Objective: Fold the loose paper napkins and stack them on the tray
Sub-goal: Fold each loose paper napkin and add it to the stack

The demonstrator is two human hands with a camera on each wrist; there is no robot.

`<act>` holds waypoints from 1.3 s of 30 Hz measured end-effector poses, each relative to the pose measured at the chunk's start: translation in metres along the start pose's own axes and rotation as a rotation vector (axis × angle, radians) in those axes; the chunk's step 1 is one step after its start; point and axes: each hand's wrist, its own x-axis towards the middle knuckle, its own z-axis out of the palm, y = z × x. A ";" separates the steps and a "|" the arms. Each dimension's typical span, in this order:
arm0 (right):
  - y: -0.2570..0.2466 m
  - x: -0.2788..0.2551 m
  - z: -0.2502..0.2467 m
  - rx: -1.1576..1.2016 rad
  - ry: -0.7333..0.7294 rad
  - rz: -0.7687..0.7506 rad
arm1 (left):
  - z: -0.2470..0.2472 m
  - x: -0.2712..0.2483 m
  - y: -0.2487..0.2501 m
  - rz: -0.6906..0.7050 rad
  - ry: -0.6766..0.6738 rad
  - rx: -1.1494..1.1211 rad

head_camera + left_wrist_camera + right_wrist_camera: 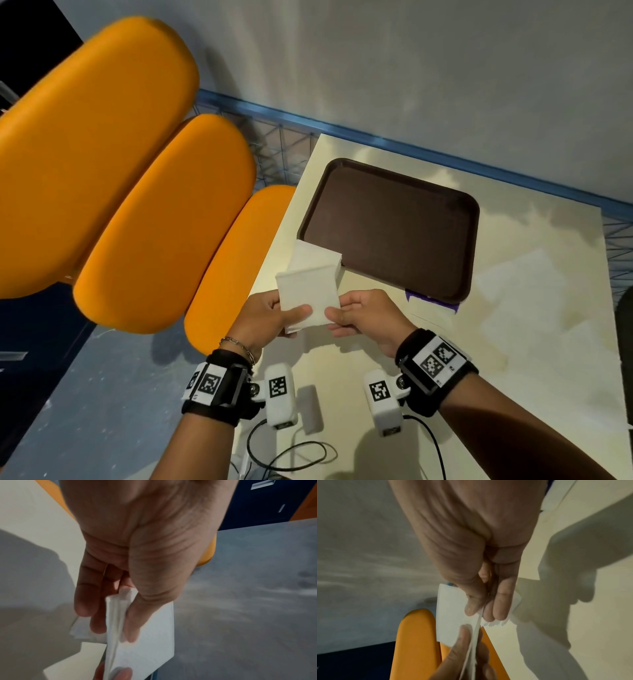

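Observation:
Above the table's left edge, both hands hold one white paper napkin (305, 291) upright between them. My left hand (294, 318) pinches its lower left part, thumb on the near face and fingers behind. My right hand (337, 318) pinches the lower right part the same way. The left wrist view shows the napkin (150, 635) as several layers under my left thumb. In the right wrist view the napkin (450, 615) sits between thumb and fingers. More white napkins (320, 255) lie on the table beside the near-left corner of the dark brown tray (394, 226), which holds nothing.
The cream table (531, 308) runs to the right, with purple tape (431, 301) at the tray's near edge. Three orange padded seats (164, 222) stand close on the left. A blue wire rack (274, 137) and a grey wall stand behind. Black cables (284, 459) trail near me.

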 end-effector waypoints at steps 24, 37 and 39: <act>-0.002 0.069 0.001 -0.064 0.217 0.032 | -0.002 0.079 0.004 0.181 0.335 0.211; 0.014 0.081 0.000 -0.234 0.284 0.104 | 0.006 0.099 -0.004 0.196 0.438 0.528; 0.017 0.083 -0.001 -0.232 0.296 0.112 | 0.008 0.099 -0.003 0.192 0.455 0.556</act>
